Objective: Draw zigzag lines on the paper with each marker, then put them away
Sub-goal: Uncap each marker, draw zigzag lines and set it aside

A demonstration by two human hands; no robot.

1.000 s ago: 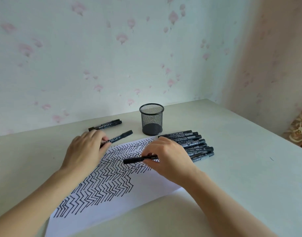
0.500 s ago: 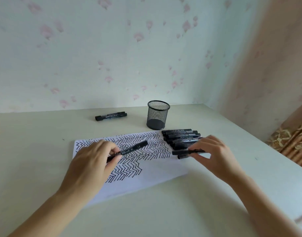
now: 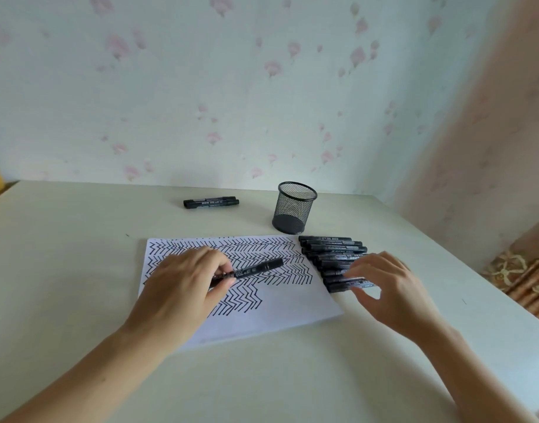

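Note:
A white paper (image 3: 292,312) lies on the table, its upper part filled with black zigzag lines. My left hand (image 3: 182,288) hovers over the paper and grips a capped black marker (image 3: 256,270) that points to the right. My right hand (image 3: 393,288) lies at the near end of a row of several black markers (image 3: 332,248) beside the paper's right edge. Its fingers are loosely spread, with the fingertips touching the nearest markers. Behind that row stands an empty black mesh pen cup (image 3: 294,212).
Two more black markers (image 3: 211,202) lie side by side at the back of the pale table (image 3: 79,270), left of the cup. The wall runs right behind the table. The table's right edge drops off beside a patterned cushion (image 3: 524,276).
My right hand carried its marker from the paper to the near end of the row and loosened its fingers. My left hand kept its marker and brought it over the paper.

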